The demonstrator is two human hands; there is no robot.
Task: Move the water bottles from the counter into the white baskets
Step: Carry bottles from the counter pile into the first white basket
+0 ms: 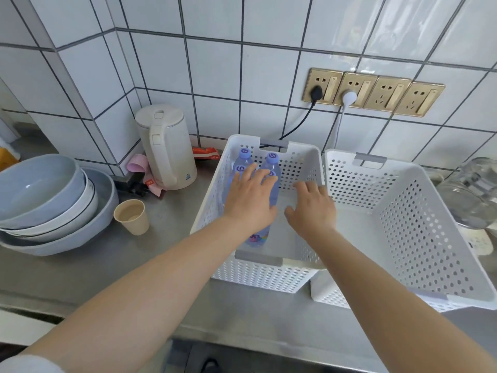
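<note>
- In the head view, we take the left white basket (258, 273) as our landmark; it stands on the steel desk (166, 267).
- Inside this basket we see water bottles (272, 168) with purple caps, standing close together against its left wall. Four caps seem visible, but our left hand covers part of them, so we cannot give the exact number.
- Our left hand (248, 200) is over the bottles inside the basket, fingers spread and nearly straight, the fingertips touching the caps; it does not grip any bottle.
- Our right hand (312, 208) is also inside the basket, to the right of the bottles, fingers apart and relaxed, holding nothing.
- The second white basket (398, 227) stands just beside the landmark basket on its right, almost touching it, and we see no bottle in it.
- To the left of the landmark basket there are a paper cup (131, 216), a stack of bowls (45, 200) and a white kettle (166, 146). We see no water bottle on the desk in this view.
- We judge that one group of bottles is already moved and is now being arranged. If more bottles remain outside the view, the second basket is still to be filled; we cannot tell this from here.
</note>
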